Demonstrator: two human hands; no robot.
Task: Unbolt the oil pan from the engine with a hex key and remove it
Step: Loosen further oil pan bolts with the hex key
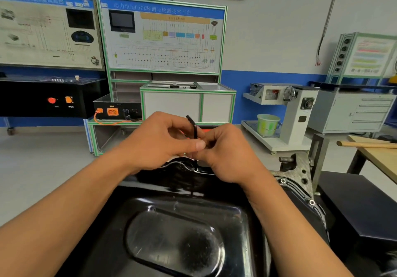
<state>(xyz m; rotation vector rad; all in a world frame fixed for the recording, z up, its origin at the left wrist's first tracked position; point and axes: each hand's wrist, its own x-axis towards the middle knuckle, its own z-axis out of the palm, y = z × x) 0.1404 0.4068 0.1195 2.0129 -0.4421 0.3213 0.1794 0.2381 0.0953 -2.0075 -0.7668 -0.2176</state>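
- Oil pan (182, 223): glossy black, sump side up, filling the near view. It sits on the engine and has not been lifted off.
- On the oil pan's right flange, two bolt heads (312, 202) look seated. My judgement is that fasteners remain on that side.
- Above the oil pan's far rim, the left hand (163, 141) has its fingers curled and its thumb pressed against the hex key's shaft.
- The right hand (225, 156) pinches the same shaft lower down, fingers tightly curled. Neither of the hands holds anything else.
- Hex key (194, 132): black and L-shaped, long leg near upright, short arm tipped away at the top.
- Its tip meets the far-rim bolt (195, 169). How deep it is seated cannot be seen.
- The step in hand looks like spinning out that far-rim bolt.
- To do it well:
  - Keep the shaft square to the bolt head.
  - Press down lightly so the tip stays fully in the socket.
  - Twirl with the fingertips.
  - If the bolt is stiff, use the long leg as the lever.
- Risks: a tilted key may round the socket, and a freed bolt could drop behind the oil pan's far rim.
- Beyond the oil pan's right corner is a desk (378, 160) carrying a wooden handle (369, 145).
- Farther past the oil pan's far rim stand a green bucket (268, 124) and a training panel (163, 36).
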